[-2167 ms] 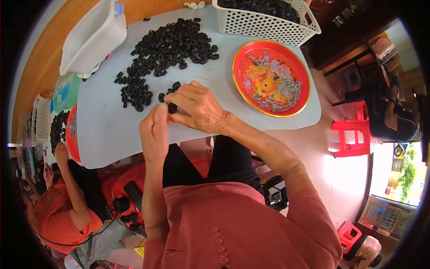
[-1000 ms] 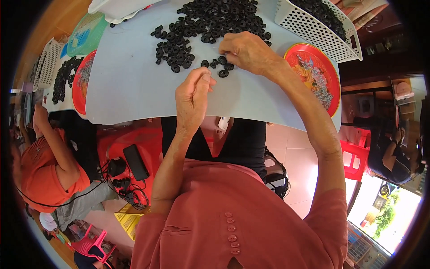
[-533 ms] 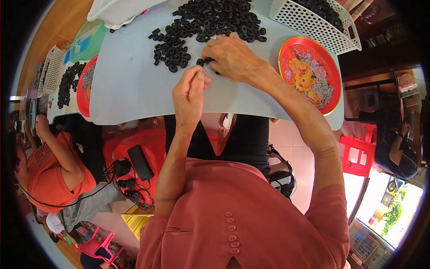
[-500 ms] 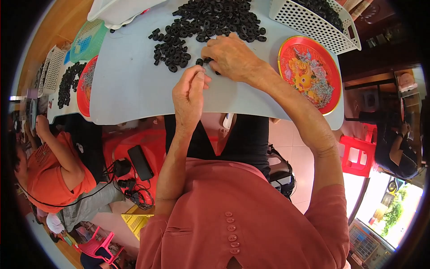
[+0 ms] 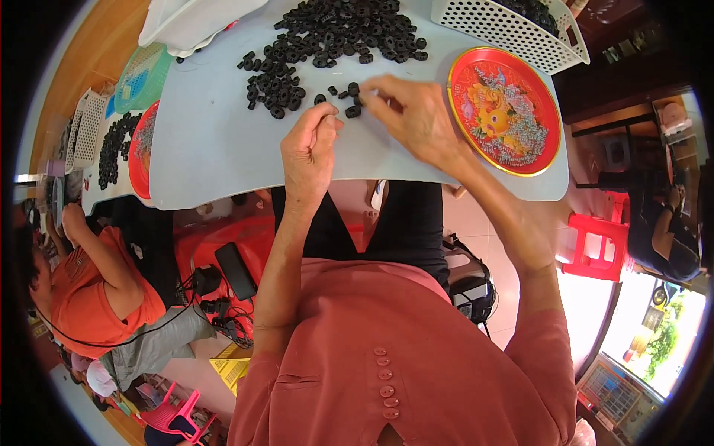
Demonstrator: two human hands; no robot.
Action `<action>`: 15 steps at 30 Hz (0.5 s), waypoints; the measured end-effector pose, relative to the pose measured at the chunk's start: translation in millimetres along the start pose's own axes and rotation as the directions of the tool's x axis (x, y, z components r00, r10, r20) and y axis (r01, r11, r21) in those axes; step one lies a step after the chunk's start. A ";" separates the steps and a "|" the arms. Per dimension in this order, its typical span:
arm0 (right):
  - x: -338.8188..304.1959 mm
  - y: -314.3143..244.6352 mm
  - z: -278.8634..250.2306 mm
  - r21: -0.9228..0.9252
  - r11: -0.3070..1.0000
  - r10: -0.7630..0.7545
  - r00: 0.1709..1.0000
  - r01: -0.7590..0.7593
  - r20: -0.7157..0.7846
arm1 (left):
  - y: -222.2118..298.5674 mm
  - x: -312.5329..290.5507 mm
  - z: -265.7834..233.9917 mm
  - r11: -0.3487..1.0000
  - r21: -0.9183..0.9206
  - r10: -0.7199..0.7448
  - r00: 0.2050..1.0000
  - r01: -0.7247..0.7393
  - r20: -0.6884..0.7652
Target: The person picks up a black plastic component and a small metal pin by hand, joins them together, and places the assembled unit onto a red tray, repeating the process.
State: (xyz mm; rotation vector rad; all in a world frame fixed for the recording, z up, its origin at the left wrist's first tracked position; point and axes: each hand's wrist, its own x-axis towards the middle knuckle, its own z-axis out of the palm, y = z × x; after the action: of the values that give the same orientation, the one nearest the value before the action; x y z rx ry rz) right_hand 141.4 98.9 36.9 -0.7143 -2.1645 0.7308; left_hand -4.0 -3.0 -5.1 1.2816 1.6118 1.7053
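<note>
My left hand (image 5: 309,146) is held just over the near part of the table, its fingers curled in and pressed to the thumb; what they hold, if anything, is hidden. Just beyond its fingertips lies a small black plastic piece (image 5: 320,99). My right hand (image 5: 413,115), smeared by motion, hovers right of a few loose black pieces (image 5: 352,111), its fingers bent. Farther back spreads a large heap of the same small black pieces (image 5: 342,30), with a smaller cluster (image 5: 277,91) at its near left. Right of my right hand, a round red tray (image 5: 459,82) holds many tiny silvery bits.
A white perforated basket (image 5: 513,33) of black pieces stands at the far right, a white tub (image 5: 167,30) at the far left. Beyond the table's left edge are a green basket (image 5: 141,78) and a person in orange (image 5: 111,290). A red stool (image 5: 595,245) stands at right.
My right hand has moved from the heap's near edge toward the right and nearer me, uncovering loose black pieces. My left hand stays curled in nearly the same place. The view has shifted slightly.
</note>
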 end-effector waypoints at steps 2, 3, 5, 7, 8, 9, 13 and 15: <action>-24.6 -3.6 -3.1 0.069 0.994 0.081 0.996 -0.084 0.048 | 6.2 14.2 0.8 0.968 0.203 0.141 0.989 -0.148 0.048; -35.7 -3.0 -3.6 0.104 0.989 0.095 0.993 -0.101 0.064 | 9.6 24.3 2.6 0.874 0.385 0.273 0.955 -0.296 0.115; -49.1 -0.8 -2.6 0.137 0.990 0.029 0.999 -0.034 0.036 | 9.3 43.8 6.7 0.847 0.417 0.286 0.944 -0.330 0.166; -52.3 -3.9 -4.0 0.168 0.985 0.043 0.999 -0.047 0.024 | 7.5 64.0 4.6 0.585 0.542 0.406 0.796 -0.603 0.448; -53.2 -5.0 -4.0 0.199 0.978 0.051 0.998 -0.055 0.023 | 0.6 70.5 2.4 0.589 0.530 0.349 0.784 -0.610 0.514; -55.0 -0.9 -1.6 0.203 0.978 0.043 0.999 -0.044 0.011 | 1.9 74.6 2.6 0.586 0.528 0.299 0.770 -0.615 0.565; -57.7 3.3 -1.8 0.272 0.961 0.050 0.999 -0.048 0.001 | 6.0 90.4 4.2 0.557 0.492 0.219 0.690 -0.669 0.690; -59.5 3.5 -2.1 0.260 0.964 0.051 0.999 -0.049 -0.003 | 7.8 91.6 7.1 0.566 0.473 0.205 0.671 -0.675 0.712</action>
State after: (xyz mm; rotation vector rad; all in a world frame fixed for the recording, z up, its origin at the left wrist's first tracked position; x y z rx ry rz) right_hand 178.3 61.7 8.5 -0.6340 -1.9987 1.0139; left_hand -37.8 75.5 29.5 2.5343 1.6336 0.6442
